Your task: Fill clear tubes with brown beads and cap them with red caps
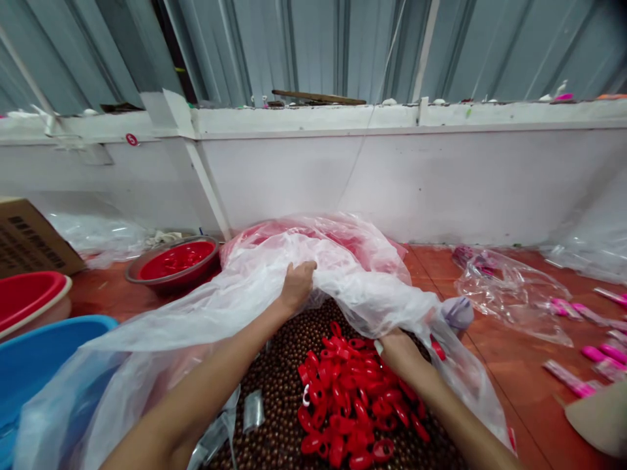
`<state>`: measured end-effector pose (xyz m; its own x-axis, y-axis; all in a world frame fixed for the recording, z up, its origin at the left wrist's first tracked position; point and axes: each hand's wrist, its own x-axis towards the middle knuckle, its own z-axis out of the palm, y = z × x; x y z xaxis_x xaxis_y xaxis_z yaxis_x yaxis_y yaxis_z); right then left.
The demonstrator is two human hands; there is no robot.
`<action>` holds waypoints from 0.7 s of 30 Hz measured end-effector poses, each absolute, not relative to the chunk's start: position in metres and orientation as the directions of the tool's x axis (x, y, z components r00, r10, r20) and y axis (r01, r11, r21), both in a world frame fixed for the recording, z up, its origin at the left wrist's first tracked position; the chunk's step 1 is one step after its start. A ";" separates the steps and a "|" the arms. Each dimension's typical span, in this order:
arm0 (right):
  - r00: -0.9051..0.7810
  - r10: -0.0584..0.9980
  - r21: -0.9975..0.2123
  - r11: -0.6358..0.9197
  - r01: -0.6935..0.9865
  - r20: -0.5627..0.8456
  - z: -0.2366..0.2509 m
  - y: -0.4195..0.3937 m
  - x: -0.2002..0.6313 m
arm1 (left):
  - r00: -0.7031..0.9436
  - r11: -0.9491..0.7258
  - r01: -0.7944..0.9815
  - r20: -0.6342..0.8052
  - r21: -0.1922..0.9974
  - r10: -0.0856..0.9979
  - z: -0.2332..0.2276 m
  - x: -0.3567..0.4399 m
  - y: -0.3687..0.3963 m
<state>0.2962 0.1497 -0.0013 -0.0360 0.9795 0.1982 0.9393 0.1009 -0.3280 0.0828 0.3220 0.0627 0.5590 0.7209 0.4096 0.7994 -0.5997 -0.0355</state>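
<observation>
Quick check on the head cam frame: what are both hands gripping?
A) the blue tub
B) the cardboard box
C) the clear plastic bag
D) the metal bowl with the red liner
C: the left hand and the right hand both clutch folds of the clear plastic bag, holding it up over the red plastic pieces that lie on the brown beads.

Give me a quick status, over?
Left hand and right hand both gripping the plastic bag. Red pieces heaped below. Nothing blocking.
</observation>
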 end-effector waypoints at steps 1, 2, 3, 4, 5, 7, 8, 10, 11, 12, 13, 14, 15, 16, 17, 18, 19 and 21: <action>-0.066 0.978 -0.316 0.127 0.940 0.196 0.005 0.147 0.292 | 0.570 -0.609 0.792 0.408 -0.041 0.713 0.059 0.081 0.320; -0.101 0.974 -0.306 0.161 0.938 0.201 0.013 0.143 0.287 | 0.590 -0.626 0.778 0.394 -0.046 0.705 0.055 0.079 0.317; -0.138 0.969 -0.288 0.195 0.937 0.207 0.021 0.139 0.282 | 0.623 -0.653 0.756 0.355 -0.047 0.697 0.049 0.076 0.315; -0.160 0.963 -0.276 0.219 0.936 0.218 0.031 0.136 0.278 | 0.664 -0.685 0.727 0.295 -0.040 0.687 0.044 0.074 0.312; -0.172 0.955 -0.275 0.237 0.932 0.242 0.040 0.134 0.273 | 0.708 -0.722 0.691 0.222 -0.027 0.670 0.039 0.071 0.309; -0.186 0.925 -0.287 0.286 0.914 0.330 0.055 0.134 0.266 | 0.776 -0.779 0.627 0.093 -0.007 0.623 0.030 0.067 0.305; -0.198 0.900 -0.283 0.321 0.904 0.390 0.059 0.138 0.263 | 0.795 -0.796 0.605 0.053 -0.003 0.604 0.026 0.066 0.302; -0.235 0.844 -0.232 0.382 0.895 0.481 0.059 0.155 0.261 | 0.814 -0.814 0.581 0.015 -0.003 0.581 0.022 0.064 0.298; -0.253 0.832 -0.201 0.392 0.898 0.493 0.055 0.167 0.261 | 0.822 -0.822 0.570 -0.003 -0.003 0.570 0.021 0.064 0.295; -0.268 0.838 -0.177 0.390 0.904 0.476 0.049 0.180 0.262 | 0.826 -0.826 0.563 -0.024 -0.002 0.563 0.021 0.063 0.293; -0.281 0.861 -0.171 0.381 0.909 0.425 0.041 0.194 0.263 | 0.825 -0.826 0.563 -0.048 -0.001 0.563 0.022 0.062 0.291; -0.305 0.890 -0.181 0.380 0.907 0.339 0.033 0.207 0.264 | 0.820 -0.822 0.569 -0.079 0.005 0.567 0.025 0.061 0.290; -0.337 0.911 -0.200 0.386 0.901 0.239 0.025 0.219 0.266 | 0.813 -0.818 0.575 -0.125 0.022 0.568 0.029 0.061 0.289; -0.367 0.918 -0.219 0.392 0.893 0.147 0.018 0.229 0.267 | 0.805 -0.812 0.581 -0.190 0.056 0.563 0.034 0.060 0.291; -0.394 0.916 -0.237 0.400 0.886 0.073 0.013 0.237 0.268 | 0.794 -0.799 0.590 -0.266 0.119 0.547 0.041 0.060 0.295; -0.412 0.911 -0.251 0.405 0.879 0.025 0.009 0.242 0.269 | 0.779 -0.759 0.611 -0.336 0.224 0.528 0.048 0.061 0.301; -0.421 0.907 -0.261 0.407 0.875 0.003 0.006 0.244 0.269 | 0.763 -0.691 0.638 -0.396 0.340 0.510 0.056 0.062 0.310; -0.419 0.908 -0.279 0.402 0.872 -0.003 0.002 0.245 0.269 | 0.708 -0.433 0.690 -0.416 0.580 0.571 0.070 0.066 0.334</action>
